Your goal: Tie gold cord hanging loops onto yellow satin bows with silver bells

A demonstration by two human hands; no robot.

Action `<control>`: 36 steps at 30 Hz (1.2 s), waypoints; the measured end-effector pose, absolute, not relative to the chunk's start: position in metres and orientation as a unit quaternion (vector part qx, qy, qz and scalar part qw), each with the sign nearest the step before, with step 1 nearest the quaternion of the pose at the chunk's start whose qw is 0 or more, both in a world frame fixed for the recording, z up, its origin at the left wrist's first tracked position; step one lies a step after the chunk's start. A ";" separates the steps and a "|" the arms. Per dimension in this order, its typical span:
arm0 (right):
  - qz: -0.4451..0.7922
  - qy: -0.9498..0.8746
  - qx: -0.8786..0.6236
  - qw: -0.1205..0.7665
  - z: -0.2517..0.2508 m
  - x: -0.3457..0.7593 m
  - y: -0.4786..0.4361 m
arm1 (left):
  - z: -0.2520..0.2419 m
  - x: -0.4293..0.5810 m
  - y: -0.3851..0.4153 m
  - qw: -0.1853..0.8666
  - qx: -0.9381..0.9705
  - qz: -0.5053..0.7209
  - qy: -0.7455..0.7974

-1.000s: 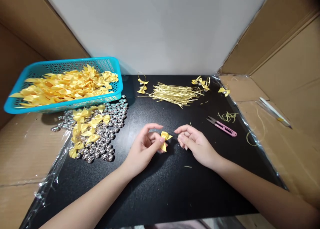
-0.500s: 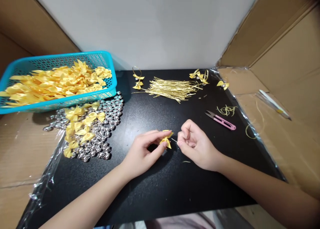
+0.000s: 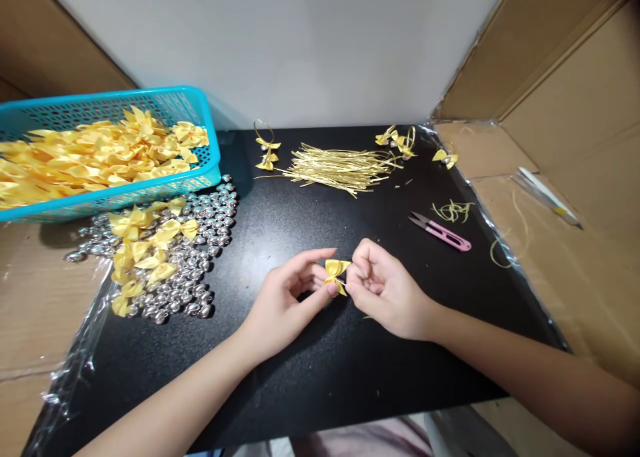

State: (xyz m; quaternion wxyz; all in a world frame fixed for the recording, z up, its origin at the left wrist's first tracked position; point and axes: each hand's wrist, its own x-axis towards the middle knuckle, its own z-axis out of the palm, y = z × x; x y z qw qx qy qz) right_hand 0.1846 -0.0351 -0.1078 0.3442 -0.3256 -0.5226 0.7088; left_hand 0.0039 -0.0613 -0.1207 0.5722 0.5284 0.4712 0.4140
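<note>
Between the thumb and fingers of my left hand (image 3: 285, 296) is a small yellow ribbon bow (image 3: 336, 268), its loops facing up. My right hand (image 3: 387, 290) is closed in a pinch close beside the bow's right side. From its fingertips a thin, pale needle (image 3: 342, 282) points at the middle of the bow; most of it is hidden by the fingers. Whether its tip has entered the ribbon I cannot tell. Both hands are just above the black table (image 3: 295, 384).
At the left, a turquoise basket (image 3: 213, 137) holds many yellow bows, with silver beads (image 3: 193, 290) and loose bows (image 3: 160, 270) before it. Gold cords (image 3: 340, 168) lie at the back among finished-looking bow loops (image 3: 267, 152). Pink thread snips (image 3: 443, 232), cord scraps (image 3: 453, 210) and tweezers (image 3: 547, 196) are right.
My right hand has moved slightly left, bringing the needle up to the bow. In my left hand the bow has turned so its loops show more, and the index finger has lifted off it.
</note>
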 end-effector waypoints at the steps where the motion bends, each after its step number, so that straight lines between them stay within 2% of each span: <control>1: 0.710 -0.520 -0.324 0.346 -0.108 0.185 -0.035 | -0.121 0.004 -0.061 0.581 0.518 0.416 0.470; 36: 0.709 -0.515 -0.332 0.351 -0.112 0.182 -0.036 | -0.119 0.007 -0.062 0.585 0.513 0.414 0.472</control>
